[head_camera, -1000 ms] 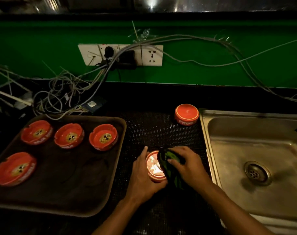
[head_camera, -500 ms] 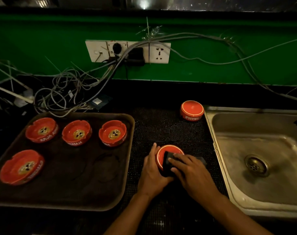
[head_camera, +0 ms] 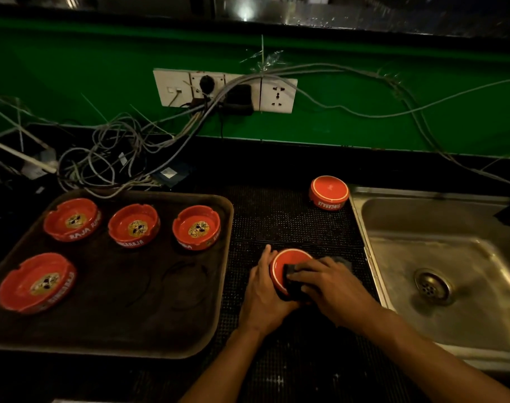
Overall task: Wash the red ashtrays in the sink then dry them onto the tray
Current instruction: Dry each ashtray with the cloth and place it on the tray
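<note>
Plainly, from the head view, the ashtray being dried (head_camera: 288, 264) sits upside down on the dark mat of the tabletop (head_camera: 291, 222), in the strip between the tray (head_camera: 218, 286) and the sink (head_camera: 364, 245), toward the front edge. The left hand (head_camera: 262, 298) cups its left wall, fingers curled round the side to steady it, while the right hand (head_camera: 332, 289) presses a dark cloth (head_camera: 291, 279) on its upturned base, fingers bent over the cloth and gripping it. It looks like a thick, stiff glazed or glass piece, round and low, glossy red with a pale ring round the base; I would judge it fairly heavy for its size, hard, breakable if dropped and slick while wet, so the sure hold is across the wall with thumb and fingers opposed, not on the smooth base. A second upturned ashtray (head_camera: 329, 192) stands near the back of the mat, just beside the sink's back left corner, white lettering on its wall. Four more rest right way up on the tray: three in a row along its back edge (head_camera: 71, 219), (head_camera: 133, 225), (head_camera: 196, 227), and one near its front left corner (head_camera: 37, 282), each with a yellowish emblem inside and notches in the rim. The sink holds no ashtray.
</note>
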